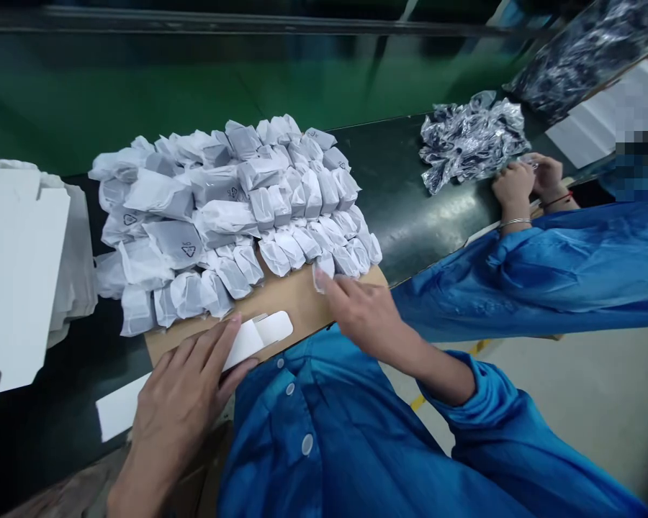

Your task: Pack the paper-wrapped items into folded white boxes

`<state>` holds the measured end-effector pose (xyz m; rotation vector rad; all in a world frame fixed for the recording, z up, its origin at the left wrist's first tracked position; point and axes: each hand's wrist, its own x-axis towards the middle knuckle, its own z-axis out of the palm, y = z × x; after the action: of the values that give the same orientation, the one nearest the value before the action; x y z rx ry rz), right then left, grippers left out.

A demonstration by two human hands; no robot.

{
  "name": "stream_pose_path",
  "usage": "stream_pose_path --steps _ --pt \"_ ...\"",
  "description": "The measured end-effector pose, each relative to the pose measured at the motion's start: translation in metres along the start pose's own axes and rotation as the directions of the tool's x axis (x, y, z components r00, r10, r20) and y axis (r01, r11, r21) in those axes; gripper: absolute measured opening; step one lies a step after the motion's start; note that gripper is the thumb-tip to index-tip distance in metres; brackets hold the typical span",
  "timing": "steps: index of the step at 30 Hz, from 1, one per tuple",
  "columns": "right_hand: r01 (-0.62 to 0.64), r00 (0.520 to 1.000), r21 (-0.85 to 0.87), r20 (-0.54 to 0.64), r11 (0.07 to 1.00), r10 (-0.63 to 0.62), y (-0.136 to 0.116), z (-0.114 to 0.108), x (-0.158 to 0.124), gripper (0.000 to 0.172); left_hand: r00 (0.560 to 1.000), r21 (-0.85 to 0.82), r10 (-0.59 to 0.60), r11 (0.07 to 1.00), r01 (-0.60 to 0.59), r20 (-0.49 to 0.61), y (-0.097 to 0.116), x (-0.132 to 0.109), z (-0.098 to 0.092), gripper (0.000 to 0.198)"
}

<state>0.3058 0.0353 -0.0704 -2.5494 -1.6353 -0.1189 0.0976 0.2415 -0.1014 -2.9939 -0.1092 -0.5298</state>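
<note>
My left hand (181, 392) wraps around a white carton (243, 347), fingers over its top and thumb along the near side. My right hand (363, 311) has its fingertips closed on a white-wrapped packet (324, 266) at the front of the rows. Those rows of packets (213, 183) rest on brown cardboard (297, 296) over the dark worktop (405, 169); a co-worker's hands (513, 188) are off to the right.
</note>
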Motion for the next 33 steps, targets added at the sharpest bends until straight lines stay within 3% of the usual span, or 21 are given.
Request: stream_pose_path --steps 2,4,7,10,12,14,17,20,22,24,26,28,31,33 --pt "0.104 0.991 0.212 0.059 0.972 -0.119 -0.001 0.003 -0.001 0.049 1.0 -0.013 -0.012 1.0 0.012 0.026 0.001 0.0 0.001 0.071" --pt "0.17 0.983 0.341 0.003 0.925 -0.182 0.002 0.0 0.0 0.045 0.998 -0.026 -0.038 0.999 0.039 0.054 0.001 -0.003 0.001 0.068" --pt "0.17 0.98 0.105 -0.118 0.98 -0.157 0.008 -0.01 0.01 0.042 0.996 -0.052 -0.019 0.998 0.023 0.083 -0.001 -0.004 -0.001 0.066" --pt "0.264 0.96 -0.204 -0.042 0.943 -0.277 0.006 -0.01 0.023 0.035 0.993 -0.095 0.062 0.994 -0.052 0.104 0.001 -0.001 0.0 0.062" --pt "0.347 0.929 -0.257 -0.037 0.902 -0.368 0.001 -0.001 0.026 0.029 0.989 -0.116 0.081 0.991 -0.066 0.123 0.003 0.0 0.001 0.06" --pt "0.371 0.907 -0.221 -0.124 0.902 -0.404 -0.003 0.013 0.022 0.027 0.989 -0.13 0.068 0.99 -0.051 0.13 0.005 0.0 0.002 0.061" --pt "0.306 0.931 -0.015 -0.203 0.952 -0.302 -0.004 0.03 0.005 0.033 0.993 -0.172 0.041 0.985 -0.022 0.112 0.005 -0.005 0.003 0.06" --pt "0.097 0.974 0.174 -0.218 0.98 -0.058 -0.008 0.034 -0.008 0.039 0.995 -0.232 0.007 0.973 0.017 0.101 0.004 -0.008 0.003 0.061" --pt "-0.048 0.977 0.168 -0.195 0.985 0.081 -0.017 0.032 -0.009 0.031 0.995 -0.262 -0.007 0.965 0.034 0.103 0.004 -0.007 0.002 0.06" --pt "-0.129 0.981 0.101 -0.134 0.987 0.142 -0.028 0.031 -0.003 0.033 0.995 -0.269 -0.003 0.963 0.031 0.104 0.004 -0.006 -0.001 0.053" --pt "-0.122 0.988 0.099 -0.083 0.988 0.131 -0.036 0.031 0.004 0.034 0.994 -0.253 -0.004 0.967 0.032 0.112 0.003 -0.006 -0.002 0.044" --pt "-0.06 0.986 0.228 -0.138 0.972 0.093 -0.039 0.031 0.008 0.031 0.995 -0.245 0.029 0.97 -0.006 0.092 -0.001 -0.007 -0.002 0.039" --pt "0.119 0.958 0.46 -0.286 0.88 0.021 -0.041 0.028 0.007 0.037 0.994 -0.24 0.094 0.968 -0.079 0.052 -0.006 -0.01 -0.003 0.038" --pt "0.237 0.953 0.49 -0.285 0.839 -0.102 -0.042 0.024 0.006 0.036 0.993 -0.248 0.108 0.964 -0.092 0.053 -0.006 -0.011 -0.006 0.042"
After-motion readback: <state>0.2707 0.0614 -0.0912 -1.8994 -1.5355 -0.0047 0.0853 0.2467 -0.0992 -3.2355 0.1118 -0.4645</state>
